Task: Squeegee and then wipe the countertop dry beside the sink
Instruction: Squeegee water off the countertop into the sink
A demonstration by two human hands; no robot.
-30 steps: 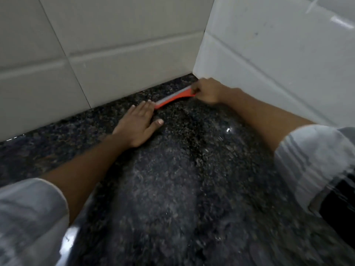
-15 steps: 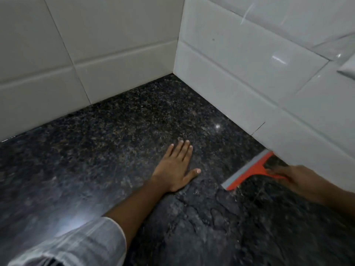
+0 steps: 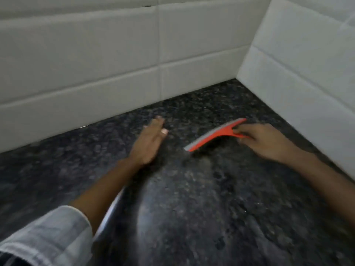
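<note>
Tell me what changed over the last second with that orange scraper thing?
The right hand pulled the orange squeegee out of the tiled corner, along the right wall, and now holds it further out on the granite countertop. Its grip on the handle stayed. The left hand stayed open on the countertop.

Your left hand lies flat on the desk, left of the squeegee your right hand holds near the wall corner.

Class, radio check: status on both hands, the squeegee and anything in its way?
Right hand grips orange squeegee handle, blade on countertop. Left hand open, flat beside blade. Nothing else in the way.
</note>
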